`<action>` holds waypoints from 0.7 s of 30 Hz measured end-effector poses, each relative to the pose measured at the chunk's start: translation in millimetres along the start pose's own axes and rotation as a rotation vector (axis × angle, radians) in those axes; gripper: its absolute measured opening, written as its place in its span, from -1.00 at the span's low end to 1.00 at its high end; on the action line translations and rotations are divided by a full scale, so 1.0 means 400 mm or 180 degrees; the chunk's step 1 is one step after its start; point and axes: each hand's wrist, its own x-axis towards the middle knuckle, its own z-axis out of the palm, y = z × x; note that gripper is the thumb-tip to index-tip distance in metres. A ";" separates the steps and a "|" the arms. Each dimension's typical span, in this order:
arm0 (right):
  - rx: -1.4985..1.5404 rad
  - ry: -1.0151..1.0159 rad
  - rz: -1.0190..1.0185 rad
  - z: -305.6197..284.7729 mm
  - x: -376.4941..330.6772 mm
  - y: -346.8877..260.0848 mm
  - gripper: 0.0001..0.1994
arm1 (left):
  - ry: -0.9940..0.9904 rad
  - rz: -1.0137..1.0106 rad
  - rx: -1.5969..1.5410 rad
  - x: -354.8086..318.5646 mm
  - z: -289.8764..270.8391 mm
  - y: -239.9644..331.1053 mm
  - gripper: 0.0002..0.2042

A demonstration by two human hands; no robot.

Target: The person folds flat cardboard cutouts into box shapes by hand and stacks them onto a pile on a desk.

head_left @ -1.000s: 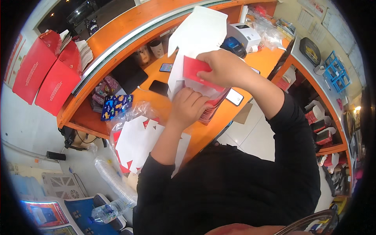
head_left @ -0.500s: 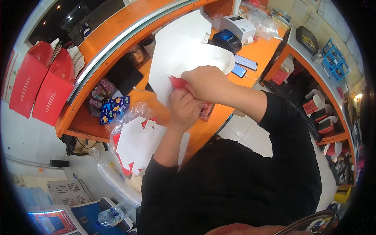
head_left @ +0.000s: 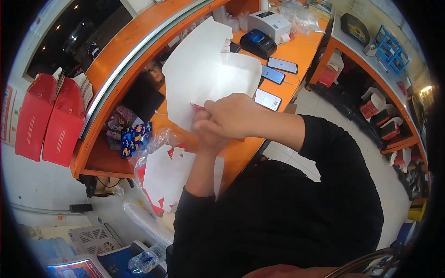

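A large white cardboard box blank [head_left: 199,69], partly bent up at its right end, lies on the orange counter in front of me. At its near edge a small red flap [head_left: 197,107] sticks out by my fingers. My right hand [head_left: 236,113] is closed over that near edge. Just below it, my left hand [head_left: 209,134] is closed too, its fingers partly covered by the right hand. Both hands grip the blank; the fold between them is hidden. More flat white blanks with red undersides [head_left: 167,173] lie to the left of my left forearm.
Three phones [head_left: 268,99] lie right of the blank. Behind them stand a black-and-blue device [head_left: 258,44] and a white printer [head_left: 271,24]. Clear plastic [head_left: 150,147] surrounds the flat blanks. Stacked red boxes [head_left: 65,125] hang at far left. Side shelves [head_left: 394,148] are at right.
My right hand has moved over my left, and less of the red flap shows. The blank's right end has shifted left, uncovering a third phone. The whole view has also shifted slightly.
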 end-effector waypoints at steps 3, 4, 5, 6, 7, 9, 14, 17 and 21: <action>0.0055 0.0205 -0.0250 0.012 -0.005 0.014 -0.41 | -0.0209 -0.0229 -0.0040 -0.021 -0.003 -0.005 -0.82; -0.0019 0.0493 -0.0450 0.025 -0.009 0.018 -0.43 | -0.0317 -0.0096 0.0280 -0.022 -0.011 -0.020 -0.81; -0.0210 0.1099 -0.0804 0.045 -0.013 0.024 -0.47 | -0.0425 0.0035 0.0606 -0.031 -0.018 -0.031 -0.80; -0.0187 0.1594 -0.1258 0.068 -0.017 0.029 -0.51 | -0.0060 0.0156 0.0506 -0.061 -0.015 -0.045 -0.80; -0.0221 0.2086 -0.1679 0.096 -0.023 0.037 -0.54 | 0.0312 0.0251 0.0400 -0.092 -0.004 -0.050 -0.80; 0.0198 0.2456 -0.2501 0.152 -0.043 0.043 -0.60 | 0.0683 0.0473 0.0841 -0.158 -0.014 -0.053 -0.80; 0.1087 0.1336 -0.2259 0.367 -0.091 0.069 -0.67 | 0.0501 -0.1589 0.1483 -0.359 -0.120 0.010 -0.77; 0.1497 0.0927 -0.0828 0.534 -0.027 0.020 -0.66 | 0.1224 -0.3842 0.0203 -0.523 -0.162 -0.015 -0.67; 0.1341 -0.0129 0.0174 0.601 0.051 -0.024 -0.61 | 0.1002 -0.4886 0.0068 -0.571 -0.214 0.024 -0.53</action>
